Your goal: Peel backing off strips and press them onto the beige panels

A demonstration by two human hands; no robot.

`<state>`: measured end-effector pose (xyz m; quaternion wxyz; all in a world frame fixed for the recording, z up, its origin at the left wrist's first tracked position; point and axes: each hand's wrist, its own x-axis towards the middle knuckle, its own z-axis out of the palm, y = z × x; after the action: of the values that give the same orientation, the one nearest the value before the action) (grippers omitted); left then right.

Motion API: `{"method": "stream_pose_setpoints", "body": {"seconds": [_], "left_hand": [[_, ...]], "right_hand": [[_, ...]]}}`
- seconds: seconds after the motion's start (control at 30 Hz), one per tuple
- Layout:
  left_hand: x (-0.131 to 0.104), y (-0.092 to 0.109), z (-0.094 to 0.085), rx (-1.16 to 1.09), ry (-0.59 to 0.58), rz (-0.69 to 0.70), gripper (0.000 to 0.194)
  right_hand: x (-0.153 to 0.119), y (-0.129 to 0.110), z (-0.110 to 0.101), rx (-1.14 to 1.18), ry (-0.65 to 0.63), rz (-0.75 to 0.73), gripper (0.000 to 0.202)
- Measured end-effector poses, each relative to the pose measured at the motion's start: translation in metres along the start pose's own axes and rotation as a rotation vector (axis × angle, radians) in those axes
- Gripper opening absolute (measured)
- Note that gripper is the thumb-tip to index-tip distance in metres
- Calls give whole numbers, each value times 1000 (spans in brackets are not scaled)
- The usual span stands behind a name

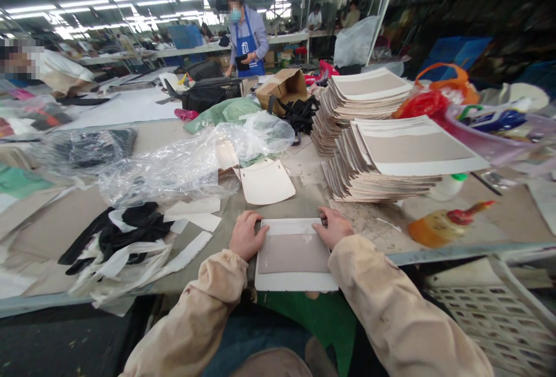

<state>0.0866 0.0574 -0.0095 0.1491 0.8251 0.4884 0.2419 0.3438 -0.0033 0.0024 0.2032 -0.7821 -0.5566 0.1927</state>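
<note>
Both hands are on one flat panel (294,254) at the near edge of the worktable (304,191), white-bordered with a taupe centre. The left hand (245,235) presses down on its far left corner with fingers curled; the right hand (333,227) pins the far right corner, fingertips flat on the white rim. Neither pinches it: they are pressing, not clamping.

Here's the worry: the panel's near edge overhangs the table lip above a green mat, so if either hand lifts, I judge it could tip off. The white border looks smooth and stiff, like coated card; the taupe field looks matte, maybe fabric-faced, though I can't tell for sure.

Just right of the right hand lies an orange glue bottle (438,227) with a red nozzle, on its side. A leak there could smear the nearby panels, I'd guess. Beyond it rise two fanned stacks of matching panels (391,157), leaning and splayed; a nudge might slide them.

Ahead sits a rounded white card cutout (266,182), and crinkled clear plastic sheeting (182,163), slippery-looking. To the left, black fabric scraps (130,229) tangle with white strips. A co-worker in a blue apron (247,41) stands well back.
</note>
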Motion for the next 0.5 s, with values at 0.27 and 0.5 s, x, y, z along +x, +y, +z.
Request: {"method": "stream_pose_setpoints", "body": {"seconds": [0.27, 0.5], "left_hand": [[9, 5, -8, -70, -59, -74, 19], [6, 15, -16, -125, -82, -221, 30]], "right_hand": [[0, 0, -4, 82, 23, 55, 65], [0, -2, -6, 411, 123, 70, 64]]}}
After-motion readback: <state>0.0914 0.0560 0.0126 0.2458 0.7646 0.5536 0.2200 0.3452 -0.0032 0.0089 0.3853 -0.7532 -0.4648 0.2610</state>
